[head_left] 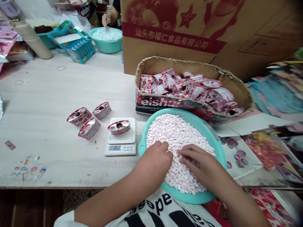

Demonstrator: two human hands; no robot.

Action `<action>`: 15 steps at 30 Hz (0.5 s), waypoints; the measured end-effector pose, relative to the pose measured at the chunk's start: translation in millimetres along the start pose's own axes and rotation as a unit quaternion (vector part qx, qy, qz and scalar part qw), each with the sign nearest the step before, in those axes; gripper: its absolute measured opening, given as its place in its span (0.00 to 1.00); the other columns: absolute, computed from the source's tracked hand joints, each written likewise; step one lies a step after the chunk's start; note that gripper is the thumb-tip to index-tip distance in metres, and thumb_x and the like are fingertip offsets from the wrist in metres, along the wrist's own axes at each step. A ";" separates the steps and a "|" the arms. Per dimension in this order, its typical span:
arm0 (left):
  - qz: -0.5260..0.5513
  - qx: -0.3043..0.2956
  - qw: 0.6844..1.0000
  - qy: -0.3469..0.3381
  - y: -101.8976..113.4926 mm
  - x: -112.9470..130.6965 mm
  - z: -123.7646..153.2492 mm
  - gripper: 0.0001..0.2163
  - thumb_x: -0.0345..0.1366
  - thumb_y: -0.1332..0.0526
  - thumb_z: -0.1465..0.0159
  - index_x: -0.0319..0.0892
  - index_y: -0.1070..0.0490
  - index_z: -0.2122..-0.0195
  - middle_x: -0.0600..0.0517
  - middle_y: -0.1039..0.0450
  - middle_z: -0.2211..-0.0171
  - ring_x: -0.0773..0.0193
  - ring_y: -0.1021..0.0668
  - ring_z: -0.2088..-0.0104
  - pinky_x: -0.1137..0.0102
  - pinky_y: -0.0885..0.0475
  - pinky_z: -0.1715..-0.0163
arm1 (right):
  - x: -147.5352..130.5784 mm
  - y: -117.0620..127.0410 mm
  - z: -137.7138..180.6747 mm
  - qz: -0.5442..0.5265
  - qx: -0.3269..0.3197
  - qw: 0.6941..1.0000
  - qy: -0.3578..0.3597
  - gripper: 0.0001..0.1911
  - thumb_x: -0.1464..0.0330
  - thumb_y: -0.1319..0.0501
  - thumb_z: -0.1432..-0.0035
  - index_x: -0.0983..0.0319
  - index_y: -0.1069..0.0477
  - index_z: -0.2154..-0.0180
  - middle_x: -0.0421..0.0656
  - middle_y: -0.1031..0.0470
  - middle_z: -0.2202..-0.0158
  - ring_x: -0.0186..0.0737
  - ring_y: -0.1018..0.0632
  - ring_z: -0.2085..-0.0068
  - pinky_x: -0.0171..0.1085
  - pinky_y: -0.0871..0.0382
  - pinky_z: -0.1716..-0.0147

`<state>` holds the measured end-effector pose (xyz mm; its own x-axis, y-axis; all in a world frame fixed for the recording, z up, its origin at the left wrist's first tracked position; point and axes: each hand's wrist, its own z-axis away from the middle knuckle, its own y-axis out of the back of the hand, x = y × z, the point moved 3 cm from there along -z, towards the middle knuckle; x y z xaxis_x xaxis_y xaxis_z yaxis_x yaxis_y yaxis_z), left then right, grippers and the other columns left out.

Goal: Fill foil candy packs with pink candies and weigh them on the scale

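A turquoise basin (221, 151) full of small pale pink and white candies (175, 129) stands at the table's front edge. My left hand (158, 162) rests on the candies at the basin's left side, its fingers curled down; what they hold, if anything, is hidden. Opposite it, my right hand (201, 164) touches the candies with thumb and forefinger apart. Left of the basin, a white kitchen scale (121, 140) carries a red and white oval candy pack (119, 127) with a dark round opening. Its display shows digits resembling 853.
Three similar packs (89, 128) lie left of the scale. Behind the basin, a cut-down cardboard tray (151, 104) holds many packs, before a large carton (165, 50). Across the table, another person's hand (107, 19) is over a second turquoise basin (107, 46). Printed sheets (260, 148) lie right.
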<state>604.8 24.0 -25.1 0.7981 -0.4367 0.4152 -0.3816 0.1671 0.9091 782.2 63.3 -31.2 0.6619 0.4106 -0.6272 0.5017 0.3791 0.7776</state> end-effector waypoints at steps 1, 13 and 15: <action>-0.005 -0.002 1.000 -0.009 0.0 -0.4 -0.8 0.05 0.24 0.42 0.39 0.40 0.32 0.69 0.48 0.32 0.65 0.57 0.29 0.63 0.65 0.31 0.67 | -2.7 1.5 -1.2 -0.002 -0.009 1.000 -0.010 0.09 0.69 0.41 0.39 0.55 0.23 0.58 0.44 0.24 0.60 0.43 0.22 0.59 0.42 0.25 0.59; -0.063 0.081 0.987 -0.124 -2.1 -4.5 -4.4 0.05 0.28 0.43 0.34 0.39 0.28 0.61 0.48 0.27 0.66 0.59 0.28 0.64 0.65 0.30 0.65 | -8.5 6.1 -6.0 -0.009 -0.005 1.000 -0.015 0.05 0.73 0.40 0.41 0.59 0.26 0.66 0.42 0.23 0.65 0.42 0.23 0.62 0.41 0.29 0.62; -0.066 0.076 0.987 -0.126 0.9 -2.7 -4.1 0.06 0.29 0.43 0.34 0.39 0.27 0.59 0.48 0.26 0.64 0.59 0.27 0.63 0.64 0.29 0.63 | -6.1 4.6 -6.6 -0.005 0.002 1.000 -0.011 0.06 0.72 0.41 0.40 0.58 0.26 0.65 0.42 0.23 0.66 0.42 0.23 0.62 0.41 0.29 0.62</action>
<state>604.2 29.0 -25.3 0.7122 -0.6544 0.2542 -0.3626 -0.0329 0.9313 776.8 67.9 -24.0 0.6691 0.3874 -0.6342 0.5113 0.3792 0.7712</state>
